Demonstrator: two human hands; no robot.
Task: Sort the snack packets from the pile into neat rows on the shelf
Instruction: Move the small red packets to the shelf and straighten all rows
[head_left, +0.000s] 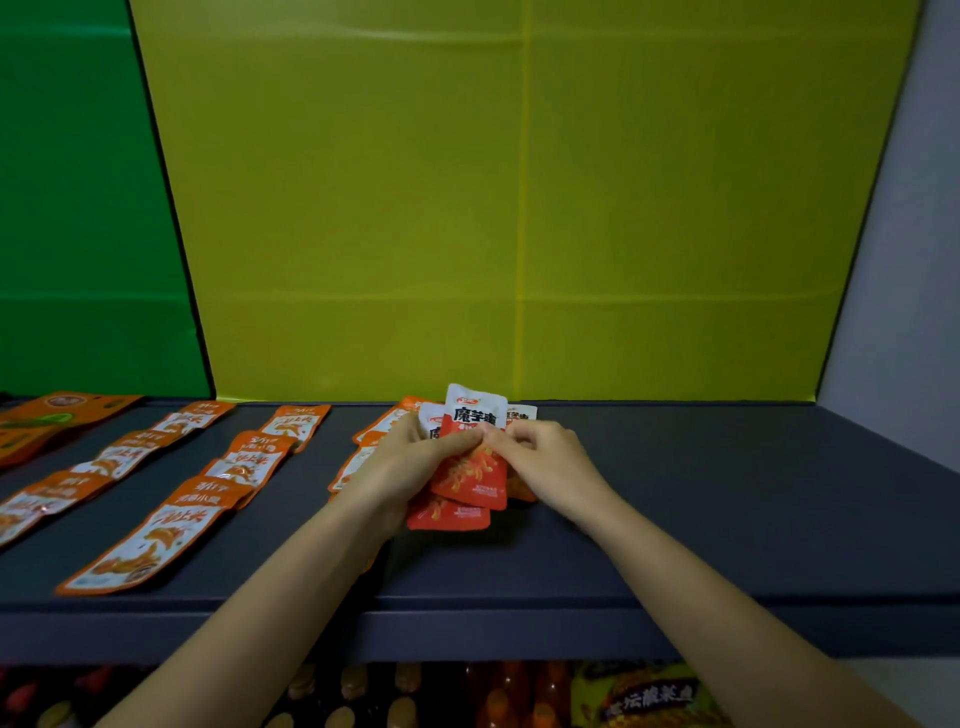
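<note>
Above the middle of the dark shelf (727, 519), my left hand (410, 457) holds a fanned stack of red-and-white snack packets (475, 467). My right hand (545, 457) pinches the front packet of that stack at its middle. Behind my left hand lies a row of orange packets (384, 421), partly hidden. Two neat rows of orange-and-white packets (244, 462) (124, 457) run front to back on the shelf's left half.
Larger orange bags (57, 415) lie at the far left of the shelf. A yellow-green panel (519, 208) forms the back wall, with a green panel (78, 208) to its left. Below the shelf's front edge, more snack bags (644, 696) fill a lower level.
</note>
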